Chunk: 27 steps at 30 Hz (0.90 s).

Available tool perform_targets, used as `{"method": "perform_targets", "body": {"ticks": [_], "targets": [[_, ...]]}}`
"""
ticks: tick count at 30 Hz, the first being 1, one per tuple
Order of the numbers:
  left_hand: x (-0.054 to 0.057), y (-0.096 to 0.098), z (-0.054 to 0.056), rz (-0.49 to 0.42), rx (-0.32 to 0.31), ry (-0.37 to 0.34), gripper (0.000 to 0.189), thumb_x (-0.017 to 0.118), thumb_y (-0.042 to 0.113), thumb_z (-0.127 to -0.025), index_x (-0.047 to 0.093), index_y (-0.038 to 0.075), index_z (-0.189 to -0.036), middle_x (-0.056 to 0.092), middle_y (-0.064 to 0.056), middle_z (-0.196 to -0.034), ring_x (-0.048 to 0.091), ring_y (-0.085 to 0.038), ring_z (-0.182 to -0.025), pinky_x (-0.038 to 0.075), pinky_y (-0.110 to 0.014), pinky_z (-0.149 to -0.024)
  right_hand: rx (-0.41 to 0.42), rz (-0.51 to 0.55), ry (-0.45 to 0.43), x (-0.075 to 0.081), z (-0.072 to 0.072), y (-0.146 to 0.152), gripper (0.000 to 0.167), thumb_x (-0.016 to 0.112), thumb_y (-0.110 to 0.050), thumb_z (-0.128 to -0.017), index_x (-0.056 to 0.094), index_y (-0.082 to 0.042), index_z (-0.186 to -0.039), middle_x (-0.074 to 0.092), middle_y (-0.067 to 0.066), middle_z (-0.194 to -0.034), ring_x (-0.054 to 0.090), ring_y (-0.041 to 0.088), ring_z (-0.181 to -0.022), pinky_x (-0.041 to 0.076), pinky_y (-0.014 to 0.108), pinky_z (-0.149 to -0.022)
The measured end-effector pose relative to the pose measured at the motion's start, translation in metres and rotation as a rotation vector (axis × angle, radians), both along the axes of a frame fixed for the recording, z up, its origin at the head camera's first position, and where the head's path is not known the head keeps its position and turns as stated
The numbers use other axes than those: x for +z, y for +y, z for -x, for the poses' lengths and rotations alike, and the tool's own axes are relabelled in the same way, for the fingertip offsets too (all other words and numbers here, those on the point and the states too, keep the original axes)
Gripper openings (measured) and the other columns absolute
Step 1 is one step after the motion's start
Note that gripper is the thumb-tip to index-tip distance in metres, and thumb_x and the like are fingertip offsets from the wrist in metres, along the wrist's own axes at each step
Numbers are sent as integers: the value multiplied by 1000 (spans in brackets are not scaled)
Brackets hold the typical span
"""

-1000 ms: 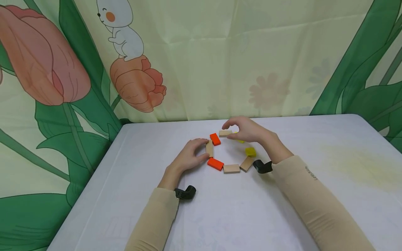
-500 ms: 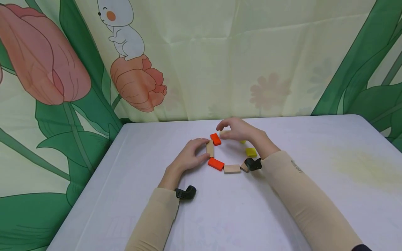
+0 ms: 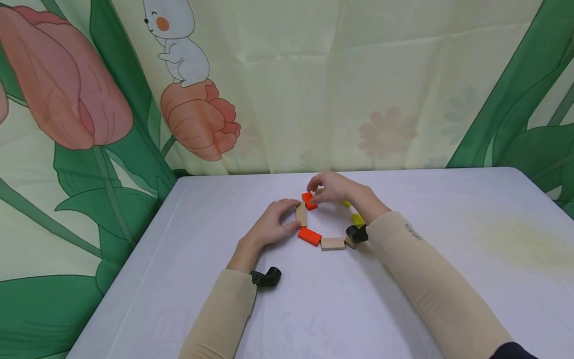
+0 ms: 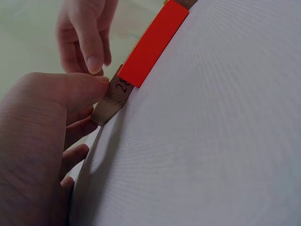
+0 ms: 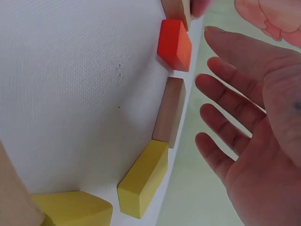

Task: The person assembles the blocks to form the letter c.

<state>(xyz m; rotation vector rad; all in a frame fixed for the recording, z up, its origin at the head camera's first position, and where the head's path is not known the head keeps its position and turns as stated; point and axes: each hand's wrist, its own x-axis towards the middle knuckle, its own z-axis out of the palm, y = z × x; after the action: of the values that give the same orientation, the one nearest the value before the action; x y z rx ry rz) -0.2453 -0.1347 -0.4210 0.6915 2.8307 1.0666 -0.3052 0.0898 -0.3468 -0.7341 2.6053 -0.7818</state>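
Observation:
A ring of small wooden blocks lies on the white-covered table. At its left side my left hand [image 3: 271, 224] pinches a plain wood block [image 3: 301, 214], thumb at the near end and fingertips at the far end. Dark marks show on that block [image 4: 115, 96] in the left wrist view. My right hand [image 3: 341, 190] hovers over the back of the ring, beside the rear red-orange block [image 5: 174, 44]. Its fingers look spread and hold nothing in the right wrist view. Another plain block [image 5: 170, 110] lies near its fingertips, mostly hidden by the hand in the head view.
The ring continues with a red-orange block [image 3: 309, 236] and a plain block [image 3: 333, 244] at the front. Yellow blocks [image 5: 143, 176] lie on the right, partly behind the right wrist. A printed curtain [image 3: 287, 89] hangs behind the table [image 3: 157, 279].
My right hand has moved left from the rear plain block to the rear red-orange block, its fingers off the plain block. The left hand has stayed in place.

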Motion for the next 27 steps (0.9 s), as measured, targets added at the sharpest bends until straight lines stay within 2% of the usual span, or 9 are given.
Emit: {"method": "perform_targets", "body": {"ticks": [4,12,21,27], "targets": [[-1,-1,0,2,-6,12,55,68,27,-94,54,14,-145,51,-3,-149,39,-22,-141,27,-44,-118,2,-12,-7,-2,1,-5,32,73,-16,-91,68,-8,-122,66,6,-113,54,28,-109,49,41,-93],[-2,-2,3,-20,-48,45,55,68,27,-93,56,12,-144,54,-4,-145,42,-22,-138,30,-42,-116,30,-28,12,-6,5,-9,29,77,-17,-89,69,-9,-116,66,5,-109,56,25,-101,51,36,-85],[-3,-2,3,-20,-43,39,55,68,26,-93,56,13,-144,53,-4,-146,41,-22,-139,31,-42,-116,52,-81,65,-12,6,-12,31,80,-18,-87,69,-9,-115,64,5,-103,56,24,-97,50,36,-87],[-2,-2,2,-15,-23,24,56,68,27,-93,55,14,-146,52,-5,-147,41,-23,-139,31,-43,-116,69,-71,63,-12,6,-9,27,73,-7,-89,69,-8,-116,65,6,-107,58,25,-98,53,35,-87]]}}
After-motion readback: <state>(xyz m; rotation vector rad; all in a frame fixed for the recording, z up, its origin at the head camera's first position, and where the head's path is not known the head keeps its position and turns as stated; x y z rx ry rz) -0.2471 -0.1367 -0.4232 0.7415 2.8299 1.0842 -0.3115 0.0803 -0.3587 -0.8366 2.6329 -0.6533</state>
